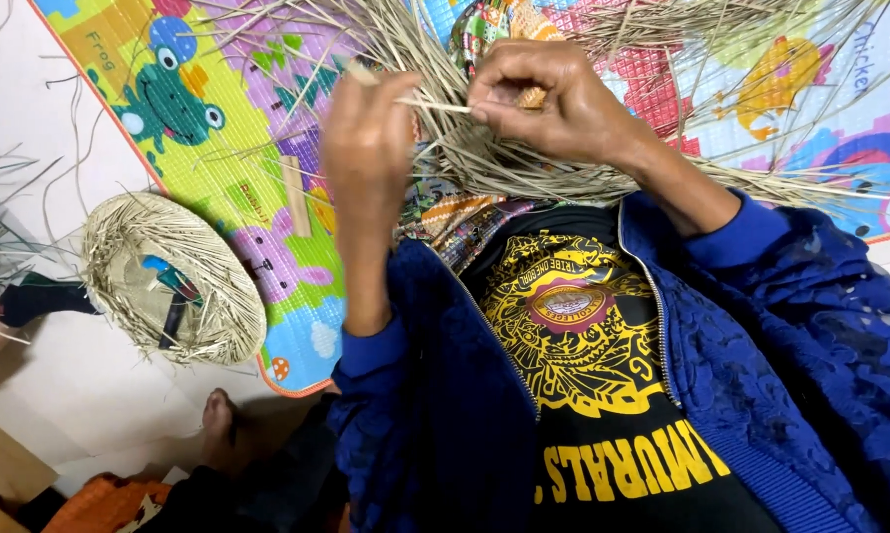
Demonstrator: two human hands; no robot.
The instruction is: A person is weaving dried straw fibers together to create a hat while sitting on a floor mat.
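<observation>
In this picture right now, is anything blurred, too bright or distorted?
Head view: light is even and soft, with no hard shadows; the left hand and right hand are slightly soft from closeness, the thin straw strip between them still readable; the woven straw disc is sharp; the play mat edge bends from wide-angle distortion; no glare.

The scene is evenly and brightly lit from above, with colours rendered vividly. Only soft, faint shadows are cast beneath the woven straw disc [173, 279] on the pale floor [79, 385]. Slight sheen is seen on the play mat [267, 197]. Wide-angle bending is noticeable at the edges; slight motion softness is shown by the hands.
</observation>
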